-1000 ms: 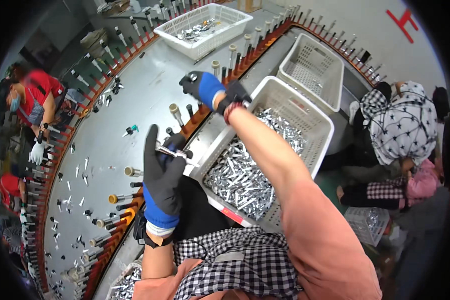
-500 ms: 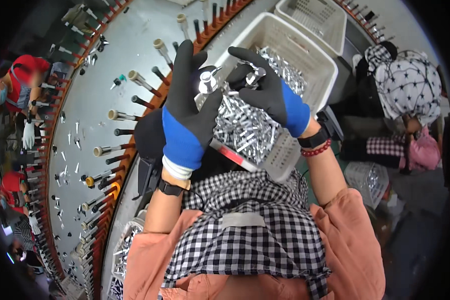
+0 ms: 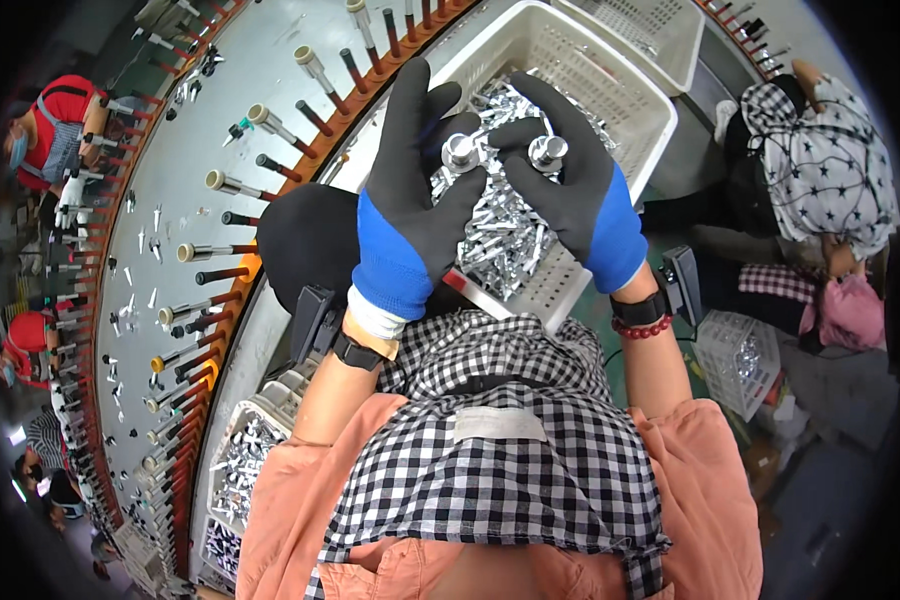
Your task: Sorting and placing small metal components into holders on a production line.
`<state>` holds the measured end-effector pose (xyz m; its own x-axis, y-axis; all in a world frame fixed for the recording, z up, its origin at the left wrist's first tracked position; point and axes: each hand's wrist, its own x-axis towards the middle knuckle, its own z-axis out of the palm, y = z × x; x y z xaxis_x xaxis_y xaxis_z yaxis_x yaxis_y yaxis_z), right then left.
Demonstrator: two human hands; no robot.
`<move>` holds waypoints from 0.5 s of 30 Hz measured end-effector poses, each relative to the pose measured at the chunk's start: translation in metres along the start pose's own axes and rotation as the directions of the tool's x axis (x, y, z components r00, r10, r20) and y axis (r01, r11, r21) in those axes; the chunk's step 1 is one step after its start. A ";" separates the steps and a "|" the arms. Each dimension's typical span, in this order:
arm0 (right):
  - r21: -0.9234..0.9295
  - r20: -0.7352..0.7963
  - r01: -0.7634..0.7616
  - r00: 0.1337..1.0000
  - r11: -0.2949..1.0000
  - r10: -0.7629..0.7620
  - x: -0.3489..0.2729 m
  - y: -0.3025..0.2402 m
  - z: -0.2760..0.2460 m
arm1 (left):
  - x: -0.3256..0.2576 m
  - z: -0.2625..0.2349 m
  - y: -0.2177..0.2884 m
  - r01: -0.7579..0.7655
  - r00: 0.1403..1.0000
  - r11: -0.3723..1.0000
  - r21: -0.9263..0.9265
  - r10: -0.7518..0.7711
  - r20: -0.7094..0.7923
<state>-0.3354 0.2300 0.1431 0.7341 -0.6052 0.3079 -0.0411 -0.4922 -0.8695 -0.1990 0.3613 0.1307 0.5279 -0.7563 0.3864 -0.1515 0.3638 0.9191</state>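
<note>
My left hand [image 3: 405, 195], in a black and blue glove, pinches a shiny metal part with a round, disc-like head [image 3: 459, 152] between thumb and fingers. A similar round-headed metal part [image 3: 547, 151] is gripped by my right hand [image 3: 578, 190], gloved the same way. Both hands are held side by side, a little apart, above a white plastic crate [image 3: 625, 80]. Inside the crate lies a heap of small silvery metal parts [image 3: 505, 245]. My fingers cover the lower portions of both held parts.
To the left curves a grey table [image 3: 170, 290] edged with a row of upright rod holders [image 3: 232, 185]; loose metal parts lie on it. Another white crate [image 3: 670, 35] stands behind mine. Filled trays [image 3: 245, 465] sit at lower left. Other people work on both sides.
Both hands have shifted right with their parts, whose round heads now face up toward me. The view has shifted slightly too. At far left, a person has leaned toward the table.
</note>
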 end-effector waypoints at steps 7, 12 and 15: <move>0.067 0.037 -0.017 0.999 0.998 0.015 0.006 0.002 0.005 | 0.004 -0.007 -0.007 -0.040 0.999 0.999 -0.027 0.040 -0.010; 0.153 0.049 -0.059 0.997 0.986 0.052 0.007 -0.001 0.001 | 0.011 -0.005 -0.011 -0.086 0.996 0.996 0.018 0.086 0.015; 0.164 0.024 -0.078 0.997 0.983 0.075 0.005 0.004 -0.006 | 0.013 0.002 -0.013 -0.104 0.994 0.995 0.002 0.104 0.025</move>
<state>-0.3361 0.2211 0.1435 0.7449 -0.6254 0.2326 0.0134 -0.3344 -0.9423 -0.1914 0.3459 0.1243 0.4880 -0.7281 0.4814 -0.2075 0.4390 0.8742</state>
